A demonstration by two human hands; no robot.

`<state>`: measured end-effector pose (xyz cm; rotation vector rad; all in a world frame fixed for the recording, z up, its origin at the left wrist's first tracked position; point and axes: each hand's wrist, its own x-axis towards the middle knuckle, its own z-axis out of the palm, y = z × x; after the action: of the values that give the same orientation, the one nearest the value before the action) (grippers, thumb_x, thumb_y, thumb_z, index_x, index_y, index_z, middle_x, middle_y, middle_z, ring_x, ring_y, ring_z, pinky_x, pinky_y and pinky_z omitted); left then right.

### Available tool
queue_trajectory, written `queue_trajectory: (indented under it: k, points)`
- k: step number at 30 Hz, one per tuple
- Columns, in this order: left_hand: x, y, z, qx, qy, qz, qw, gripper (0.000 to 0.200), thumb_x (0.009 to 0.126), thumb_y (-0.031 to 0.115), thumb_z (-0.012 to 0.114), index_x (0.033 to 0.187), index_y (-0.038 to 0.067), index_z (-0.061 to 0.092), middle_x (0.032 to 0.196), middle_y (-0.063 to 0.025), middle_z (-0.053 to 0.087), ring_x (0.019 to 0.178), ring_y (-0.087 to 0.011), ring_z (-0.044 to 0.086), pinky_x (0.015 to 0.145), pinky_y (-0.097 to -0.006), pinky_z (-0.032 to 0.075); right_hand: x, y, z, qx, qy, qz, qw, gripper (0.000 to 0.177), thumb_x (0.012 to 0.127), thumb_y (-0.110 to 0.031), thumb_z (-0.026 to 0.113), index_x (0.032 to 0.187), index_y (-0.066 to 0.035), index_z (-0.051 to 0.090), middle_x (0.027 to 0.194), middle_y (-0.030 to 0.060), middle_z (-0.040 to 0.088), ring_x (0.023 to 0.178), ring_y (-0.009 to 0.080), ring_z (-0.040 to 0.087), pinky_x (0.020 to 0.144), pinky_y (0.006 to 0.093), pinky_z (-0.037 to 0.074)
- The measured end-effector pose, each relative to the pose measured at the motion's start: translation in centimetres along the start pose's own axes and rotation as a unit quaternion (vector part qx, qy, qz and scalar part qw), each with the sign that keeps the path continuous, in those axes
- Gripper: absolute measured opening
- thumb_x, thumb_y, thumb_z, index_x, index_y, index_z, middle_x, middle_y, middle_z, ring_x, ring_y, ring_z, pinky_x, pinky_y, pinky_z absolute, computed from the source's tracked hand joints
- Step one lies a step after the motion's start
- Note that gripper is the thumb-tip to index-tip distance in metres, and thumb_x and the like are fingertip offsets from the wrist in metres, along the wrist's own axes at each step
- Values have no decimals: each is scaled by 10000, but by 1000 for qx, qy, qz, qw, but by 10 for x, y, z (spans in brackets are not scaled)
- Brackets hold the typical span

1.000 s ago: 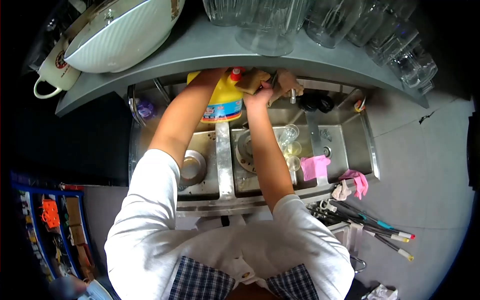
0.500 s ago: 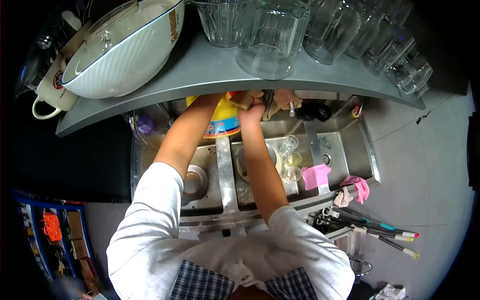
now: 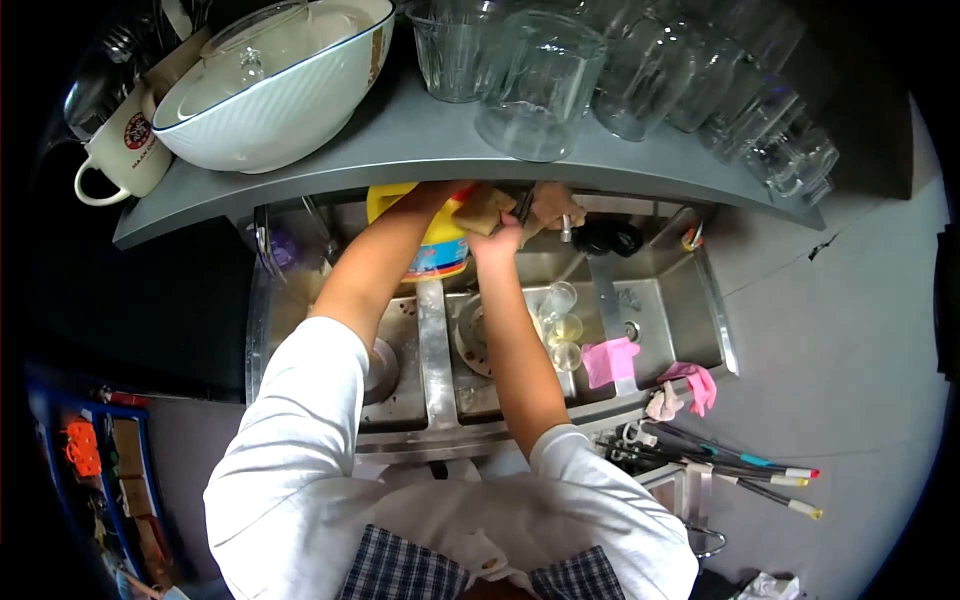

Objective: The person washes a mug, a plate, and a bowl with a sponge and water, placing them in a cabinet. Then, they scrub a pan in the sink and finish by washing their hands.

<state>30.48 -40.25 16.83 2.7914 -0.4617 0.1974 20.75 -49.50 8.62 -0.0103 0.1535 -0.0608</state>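
A yellow jug (image 3: 442, 245) with a blue label and a bit of red at its top stands at the back of the sinks. My left forearm (image 3: 385, 240) reaches across the jug toward that red part; the shelf edge hides the hand's fingers. Just right of the jug, my right hand (image 3: 496, 240) is closed on a tan sponge (image 3: 484, 208), held near the jug's top. The faucet (image 3: 566, 230) and a tan cloth or glove (image 3: 553, 203) are close by on the right.
Above, a grey shelf (image 3: 420, 150) bears a white bowl (image 3: 280, 110), a mug (image 3: 128, 150) and several glass pitchers. Plastic cups (image 3: 565, 328) and a round pan (image 3: 468, 335) sit in the middle sink. A pink cloth (image 3: 610, 361) hangs over the right divider.
The view has shifted slightly, so the shelf and sinks appear moved. More of the sponge shows beside the jug. Both arms stay in nearly the same place.
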Motion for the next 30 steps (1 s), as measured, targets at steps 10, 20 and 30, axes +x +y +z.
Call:
queue_trajectory:
  k: [10,20,30]
  points:
    - [-205,39,-24,-145,93,62,983,567,944,353,363,1307,-80,403,1355,-291,394,1284,-441,321,1085,-473,231,-134,28,30,-187,-73,99,975,419,905,-226,378,1247,-11,489,1292,149,526,1218,308,476,1076,453,314]
    - [-311,-34,-29,-195,156,-68,966,613,994,365,248,1417,-77,204,1491,-244,196,1409,-348,122,1144,-394,87,-184,146,-7,-175,-232,171,941,449,985,-307,392,1361,-62,383,1404,90,404,1290,227,380,1082,397,282]
    - [-362,-111,-18,-829,155,-189,502,581,975,478,355,1337,27,407,1310,-125,496,1146,-223,496,1000,-330,373,-234,227,-29,-545,-211,-23,811,419,985,-216,427,1323,31,438,1254,122,533,1141,192,505,984,307,381]
